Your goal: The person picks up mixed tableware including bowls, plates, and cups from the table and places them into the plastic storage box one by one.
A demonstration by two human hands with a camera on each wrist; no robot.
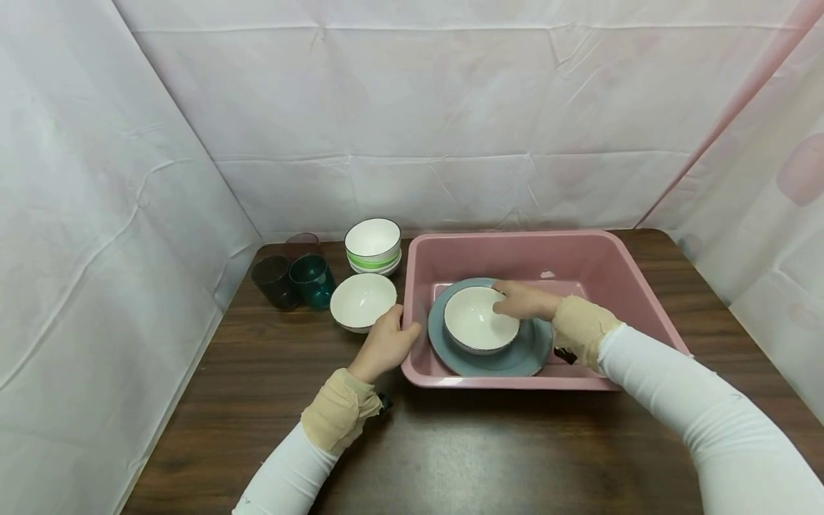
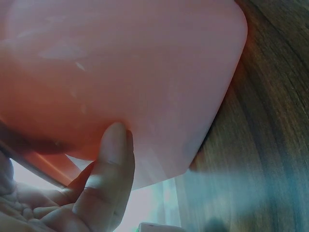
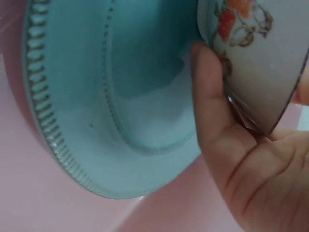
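The right hand (image 1: 523, 300) pinches the right edge of a round, dark-rimmed white bowl (image 1: 479, 318) lying just left of it, over a round blue-grey plate (image 1: 531, 349) inside a rectangular pink plastic tub (image 1: 508, 383) whose left rim the left hand (image 1: 386, 345) grips.

Four bowls (image 1: 478, 320) (at least), three cups (image 1: 313, 281)

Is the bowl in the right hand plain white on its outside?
No, the right wrist view shows this bowl with a red, orange and brown pattern on its outer side.
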